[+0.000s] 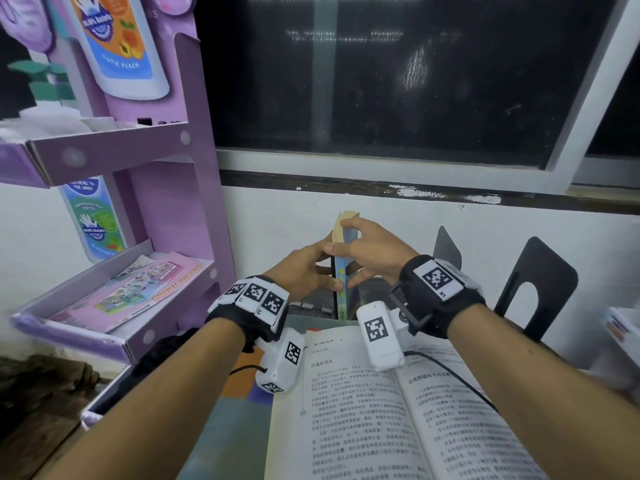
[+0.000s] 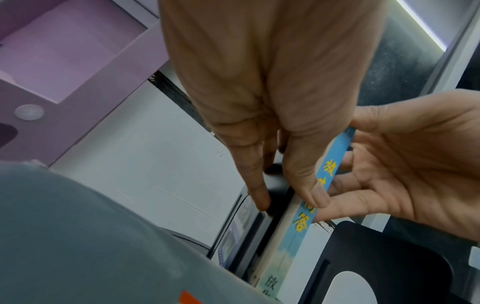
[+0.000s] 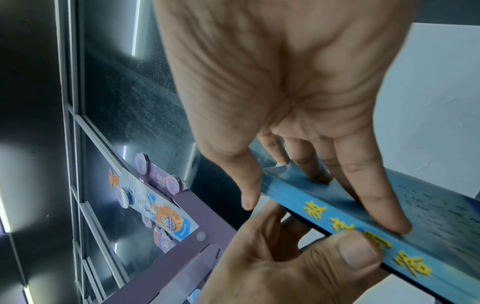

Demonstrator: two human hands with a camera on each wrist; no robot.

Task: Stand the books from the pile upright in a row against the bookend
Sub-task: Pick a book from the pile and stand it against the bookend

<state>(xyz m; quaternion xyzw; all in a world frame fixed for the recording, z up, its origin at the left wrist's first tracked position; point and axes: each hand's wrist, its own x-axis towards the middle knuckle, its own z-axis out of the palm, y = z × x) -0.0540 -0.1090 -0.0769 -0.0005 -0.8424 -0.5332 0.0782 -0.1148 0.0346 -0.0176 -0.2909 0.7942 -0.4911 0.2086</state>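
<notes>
A thin book with a blue spine and yellow characters stands upright at the middle of the desk, near the wall. My left hand holds it from the left, thumb pressed on the spine and fingers along the left cover. From the right, my right hand grips its upper part, with the fingers flat on the blue cover and the thumb over the top edge. A black metal bookend stands to the right, apart from the book, and shows low in the left wrist view. A darker bookend plate rises behind my right wrist.
An open book with printed pages lies in front, under my wrists. A dark picture-cover book sits low beside the blue one. A purple cardboard display shelf stands close on the left. The white wall and a dark window are behind.
</notes>
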